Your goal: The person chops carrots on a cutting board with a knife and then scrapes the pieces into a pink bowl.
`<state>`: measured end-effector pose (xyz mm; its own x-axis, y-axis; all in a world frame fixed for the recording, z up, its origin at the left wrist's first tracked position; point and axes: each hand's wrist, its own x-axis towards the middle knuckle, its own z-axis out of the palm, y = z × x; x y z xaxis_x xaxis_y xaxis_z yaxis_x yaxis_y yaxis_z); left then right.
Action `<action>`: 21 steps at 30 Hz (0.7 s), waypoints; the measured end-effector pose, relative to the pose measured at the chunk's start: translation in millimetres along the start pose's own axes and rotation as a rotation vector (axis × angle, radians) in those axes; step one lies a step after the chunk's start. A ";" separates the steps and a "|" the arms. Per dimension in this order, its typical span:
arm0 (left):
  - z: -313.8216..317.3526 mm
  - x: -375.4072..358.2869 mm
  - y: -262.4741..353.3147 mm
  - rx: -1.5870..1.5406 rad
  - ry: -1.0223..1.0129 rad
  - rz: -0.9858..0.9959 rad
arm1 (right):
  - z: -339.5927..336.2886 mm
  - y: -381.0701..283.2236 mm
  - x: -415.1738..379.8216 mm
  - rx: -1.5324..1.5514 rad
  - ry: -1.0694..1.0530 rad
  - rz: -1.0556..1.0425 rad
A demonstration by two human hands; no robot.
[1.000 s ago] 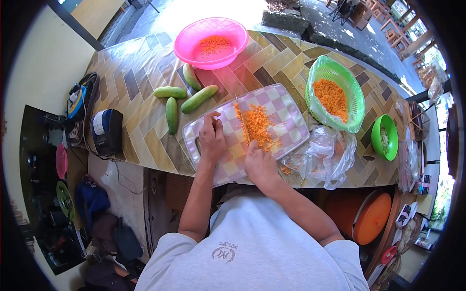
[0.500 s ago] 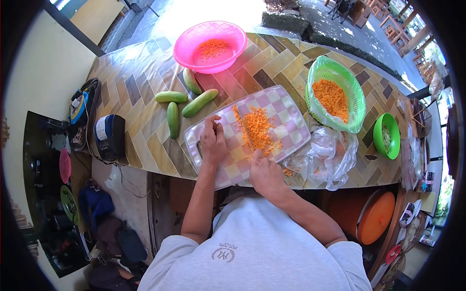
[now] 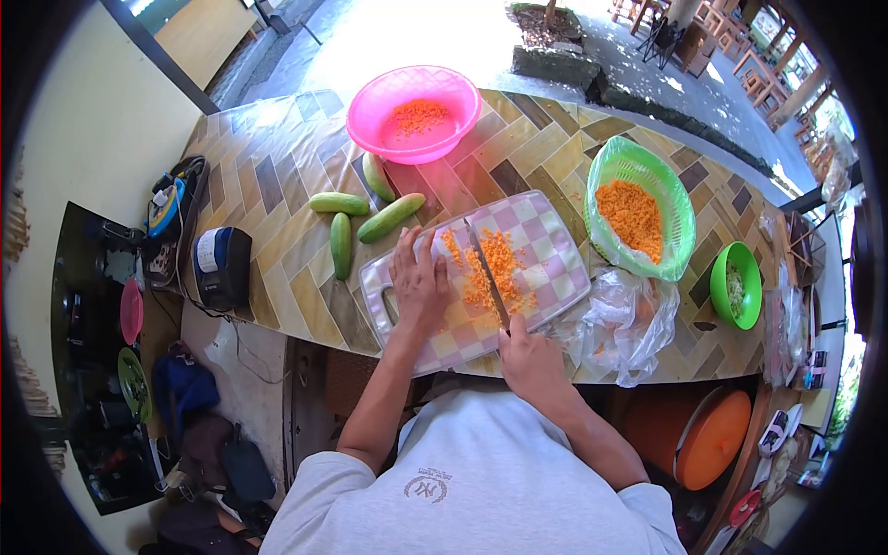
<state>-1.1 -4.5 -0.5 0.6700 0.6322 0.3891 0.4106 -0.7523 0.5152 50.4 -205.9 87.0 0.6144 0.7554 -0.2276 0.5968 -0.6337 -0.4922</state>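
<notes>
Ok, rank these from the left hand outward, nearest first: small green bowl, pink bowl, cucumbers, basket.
From the left hand:
1. Cucumbers: just ahead
2. Pink bowl: farther ahead
3. Basket: ahead and right
4. Small green bowl: far right

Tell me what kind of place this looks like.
Probably an open-air eatery's prep area: chopped orange food on a cutting board, a basket holding more, and wooden tables and stools beyond the counter.

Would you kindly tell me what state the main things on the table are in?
Knife: gripped in right hand
Cutting board: flat, partly covered with orange bits
Cucumbers: whole
Pink basin: few orange bits inside
Green basket: plastic-lined, heaped with orange bits
Clear plastic bag: crumpled
</notes>
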 end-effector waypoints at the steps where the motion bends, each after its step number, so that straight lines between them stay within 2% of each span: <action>1: 1.5 0.7 3.3 0.145 -0.012 0.051 | -2.5 2.9 -0.7 0.017 -0.002 0.020; 2: 8.3 0.7 -1.2 0.181 -0.175 -0.006 | -3.9 6.0 -0.7 0.048 -0.005 0.042; 8: 27.0 15.2 8.9 0.195 -0.303 0.157 | -2.9 30.2 2.6 0.209 0.007 0.090; 12: 5.3 9.7 13.0 -0.146 -0.460 0.327 | -8.6 44.8 1.3 0.284 0.075 0.091; 15: -11.0 18.1 8.2 -0.537 -0.528 0.079 | -10.7 55.4 2.2 0.342 0.076 0.137; 18: 5.4 39.6 3.9 -0.288 -0.277 0.126 | -14.4 54.8 5.4 0.402 0.037 0.187; 21: 18.5 31.7 7.8 -0.225 -0.339 0.307 | -14.3 57.0 6.3 0.359 0.048 0.134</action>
<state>34.7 6.2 1.7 0.9174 0.2641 0.2977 0.0449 -0.8119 0.5820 95.7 -239.6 69.5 0.7030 0.6561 -0.2745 0.2961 -0.6210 -0.7257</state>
